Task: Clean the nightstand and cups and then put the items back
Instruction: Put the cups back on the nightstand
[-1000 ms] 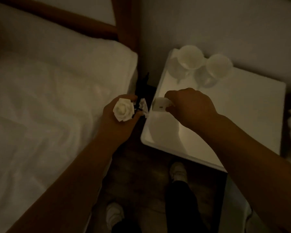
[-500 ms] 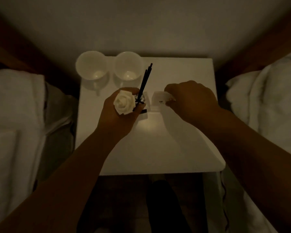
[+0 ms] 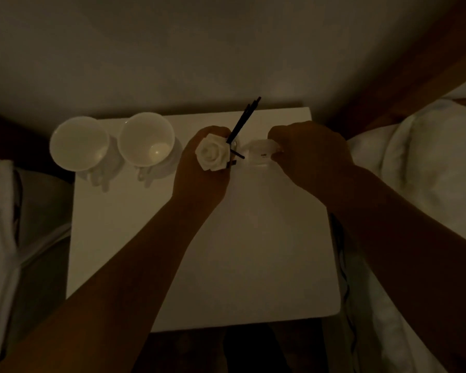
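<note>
The white nightstand (image 3: pixel 253 265) fills the middle of the dim view. Two white cups, the left cup (image 3: pixel 77 144) and the right cup (image 3: pixel 145 140), stand side by side at its back left corner. My left hand (image 3: pixel 199 181) grips a small reed diffuser with a white rose (image 3: pixel 213 155) and black sticks (image 3: pixel 244 119) above the back middle of the top. My right hand (image 3: pixel 310 157) holds a small white box-like item (image 3: pixel 260 154) just right of the diffuser. What the item is stays unclear in the dark.
White bedding (image 3: pixel 0 238) lies left of the nightstand and a white pillow (image 3: pixel 428 168) with a wooden bed frame (image 3: pixel 404 76) lies to the right. The wall (image 3: pixel 199 49) runs right behind the nightstand. A dark cable (image 3: pixel 345 278) hangs along its right edge.
My view swung from the left bed to straight over the nightstand. Both hands carried the diffuser and the white item over the top and toward its back edge.
</note>
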`<state>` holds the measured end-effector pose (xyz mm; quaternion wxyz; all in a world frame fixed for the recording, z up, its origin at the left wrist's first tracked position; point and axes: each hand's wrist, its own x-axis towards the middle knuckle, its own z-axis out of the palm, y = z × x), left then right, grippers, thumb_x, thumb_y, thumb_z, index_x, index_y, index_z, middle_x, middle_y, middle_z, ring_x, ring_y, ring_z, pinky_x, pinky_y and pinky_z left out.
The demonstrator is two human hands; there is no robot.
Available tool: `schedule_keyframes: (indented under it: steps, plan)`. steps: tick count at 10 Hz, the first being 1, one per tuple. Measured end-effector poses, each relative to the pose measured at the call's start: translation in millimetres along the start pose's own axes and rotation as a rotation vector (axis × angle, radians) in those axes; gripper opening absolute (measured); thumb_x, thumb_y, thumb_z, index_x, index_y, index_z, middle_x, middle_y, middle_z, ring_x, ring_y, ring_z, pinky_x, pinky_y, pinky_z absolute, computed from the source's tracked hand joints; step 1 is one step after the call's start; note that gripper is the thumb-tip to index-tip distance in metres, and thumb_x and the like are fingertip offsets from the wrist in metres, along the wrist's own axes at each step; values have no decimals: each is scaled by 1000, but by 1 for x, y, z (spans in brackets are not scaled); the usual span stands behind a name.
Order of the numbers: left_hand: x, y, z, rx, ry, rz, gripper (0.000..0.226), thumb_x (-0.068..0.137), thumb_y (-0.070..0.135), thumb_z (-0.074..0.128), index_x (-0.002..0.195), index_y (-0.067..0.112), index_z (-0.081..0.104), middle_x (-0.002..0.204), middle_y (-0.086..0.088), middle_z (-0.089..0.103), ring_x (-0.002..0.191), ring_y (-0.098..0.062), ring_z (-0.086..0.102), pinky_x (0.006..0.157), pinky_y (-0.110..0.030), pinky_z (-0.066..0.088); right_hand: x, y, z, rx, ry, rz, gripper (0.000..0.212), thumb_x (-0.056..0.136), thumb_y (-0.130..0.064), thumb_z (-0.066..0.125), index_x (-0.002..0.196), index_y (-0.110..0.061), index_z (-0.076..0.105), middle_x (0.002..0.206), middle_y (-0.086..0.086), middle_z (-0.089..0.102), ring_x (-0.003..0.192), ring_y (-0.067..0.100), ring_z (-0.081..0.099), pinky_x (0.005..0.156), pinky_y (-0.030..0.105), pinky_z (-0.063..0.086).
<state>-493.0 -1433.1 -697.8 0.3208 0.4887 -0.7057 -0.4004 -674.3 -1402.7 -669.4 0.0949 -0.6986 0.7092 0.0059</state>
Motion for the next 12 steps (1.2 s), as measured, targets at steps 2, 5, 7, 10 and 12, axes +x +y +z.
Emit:
schedule_keyframes:
  steps: [2, 5, 7, 10, 12]
  plan:
    - [10, -12, 8, 89, 37, -32, 7, 90, 6, 59, 97, 8, 61, 82, 21, 52, 81, 15, 54, 71, -4, 45, 20, 9, 8, -3, -96, -20, 23, 95, -27, 49, 115, -18, 57, 107, 8, 62, 100, 28, 56, 69, 33, 39]
    - [13, -20, 13, 35, 106, -105, 31, 92, 4, 55, 102, 32, 50, 86, 27, 51, 83, 22, 52, 70, 2, 40, 34, 9, 12, 57, -161, -15, 30, 96, -28, 48, 124, -17, 52, 117, 9, 60, 107, 29, 55, 85, 43, 48]
    - [22, -23, 16, -8, 152, -159, 28, 94, 5, 53, 118, 20, 58, 91, 28, 51, 86, 25, 51, 71, 1, 41, 46, 11, 14, 96, -148, 2, 30, 96, -26, 49, 123, -14, 52, 121, 12, 56, 112, 31, 50, 89, 43, 44]
    - [23, -26, 20, -62, 97, -286, 40, 96, 10, 50, 135, 21, 45, 113, 18, 51, 102, 5, 53, 89, -9, 42, 52, 13, 20, 126, -124, 1, 35, 95, -22, 53, 128, -10, 52, 130, 15, 53, 120, 33, 46, 99, 40, 38]
    - [-3, -20, 22, 38, 136, -362, 53, 94, 28, 56, 143, 20, 36, 137, 11, 43, 123, 2, 36, 104, -13, 27, 40, 9, 14, 59, -56, -1, 85, 85, -42, 64, 150, -18, 16, 154, 10, 28, 141, 32, 21, 113, 52, 20]
